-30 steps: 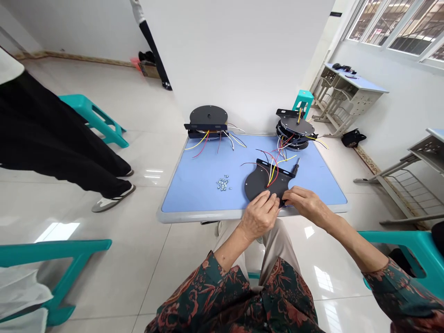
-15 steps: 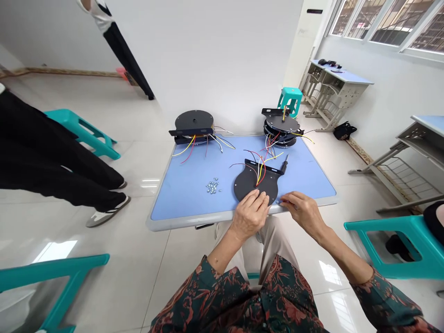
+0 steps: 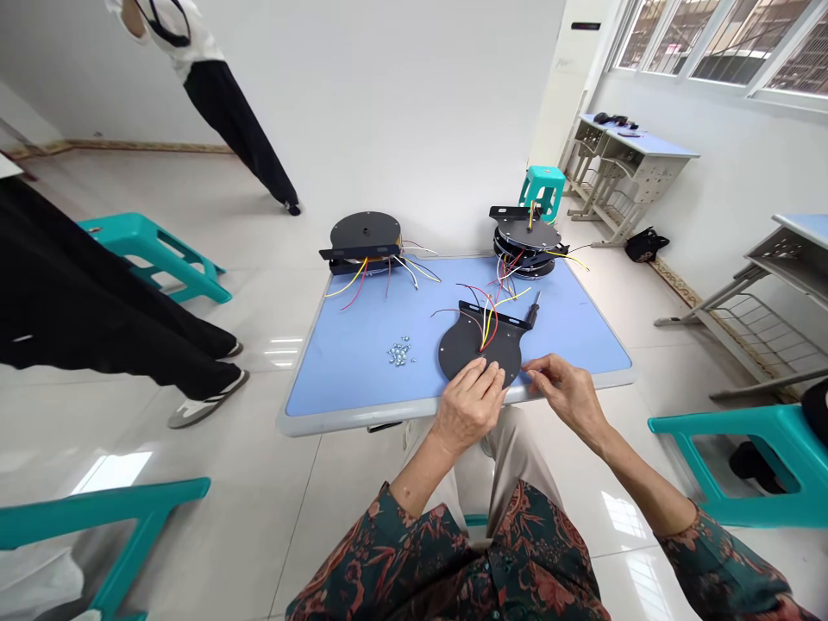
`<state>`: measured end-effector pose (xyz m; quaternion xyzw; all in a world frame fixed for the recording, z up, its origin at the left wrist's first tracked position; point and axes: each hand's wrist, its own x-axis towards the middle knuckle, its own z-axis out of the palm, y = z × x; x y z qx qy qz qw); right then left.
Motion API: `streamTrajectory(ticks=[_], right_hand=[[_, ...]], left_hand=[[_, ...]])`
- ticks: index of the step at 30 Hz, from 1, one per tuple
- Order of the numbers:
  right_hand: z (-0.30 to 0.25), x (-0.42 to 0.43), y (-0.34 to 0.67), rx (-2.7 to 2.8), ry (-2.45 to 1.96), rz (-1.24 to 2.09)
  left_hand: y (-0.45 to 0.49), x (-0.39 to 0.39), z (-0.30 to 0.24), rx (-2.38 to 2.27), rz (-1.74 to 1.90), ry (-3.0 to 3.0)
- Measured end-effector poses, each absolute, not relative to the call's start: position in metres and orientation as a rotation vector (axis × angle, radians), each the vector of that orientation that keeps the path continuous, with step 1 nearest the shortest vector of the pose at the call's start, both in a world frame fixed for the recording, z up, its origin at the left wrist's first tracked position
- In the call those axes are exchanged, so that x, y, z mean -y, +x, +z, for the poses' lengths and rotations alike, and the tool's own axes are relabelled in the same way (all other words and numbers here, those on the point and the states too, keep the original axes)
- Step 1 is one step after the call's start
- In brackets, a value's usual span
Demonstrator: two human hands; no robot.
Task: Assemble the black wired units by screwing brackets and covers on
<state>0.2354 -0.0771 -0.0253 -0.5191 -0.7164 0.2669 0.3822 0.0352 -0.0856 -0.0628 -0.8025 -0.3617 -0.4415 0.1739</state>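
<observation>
A black round plate [image 3: 456, 349] with a slotted bracket along its far side lies near the table's front edge. Red, yellow, white and dark wires [image 3: 492, 319] rise from its middle. My left hand [image 3: 472, 401] rests over the plate's near part, fingers together on top and holding it; its thumb is partly hidden. Just right of the plate, my right hand [image 3: 566, 388] is closed in a pinch at the table edge. Whatever its fingertips hold is too small to make out. Beyond it lies a dark-handled screwdriver [image 3: 532, 312]. Small shiny screws [image 3: 399, 354] sit in a loose pile on the left.
Two stacked black disc assemblies with wires stand at the back of the blue table [image 3: 349, 371]: one at left [image 3: 366, 233], another at right [image 3: 527, 237]. Teal stools [image 3: 743, 448] flank the table. One person [image 3: 116, 302] stands at left; another person [image 3: 239, 121] is farther back.
My right fingertips have drawn together beside the plate, and the small metal piece seen there earlier no longer shows. My left hand stays on the plate. The person farther back has shifted.
</observation>
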Motion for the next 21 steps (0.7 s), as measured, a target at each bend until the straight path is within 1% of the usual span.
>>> streamTrajectory(ticks=[3, 5, 8, 11, 15, 17, 21], right_hand=[[-0.021, 0.08, 0.235, 1.651, -1.337, 0.977], [-0.017, 0.081, 0.234, 1.581, -1.299, 1.098], [-0.013, 0.08, 0.231, 1.494, -1.251, 1.216], [-0.014, 0.078, 0.229, 1.41, -1.265, 1.261], [-0.02, 0.075, 0.229, 1.352, -1.297, 1.241], [-0.022, 0.076, 0.23, 1.384, -1.295, 1.165], [-0.025, 0.077, 0.228, 1.665, -1.247, 0.754]], left_hand=[[0.035, 0.086, -0.062, 1.015, -1.249, -2.277], [0.035, 0.086, -0.063, 1.013, -1.244, -2.284], [0.034, 0.085, -0.065, 1.015, -1.245, -2.293], [0.034, 0.085, -0.066, 1.022, -1.245, -2.299], [0.035, 0.085, -0.065, 1.015, -1.25, -2.279], [0.035, 0.085, -0.065, 1.016, -1.248, -2.281], [0.035, 0.085, -0.064, 1.025, -1.244, -2.292]])
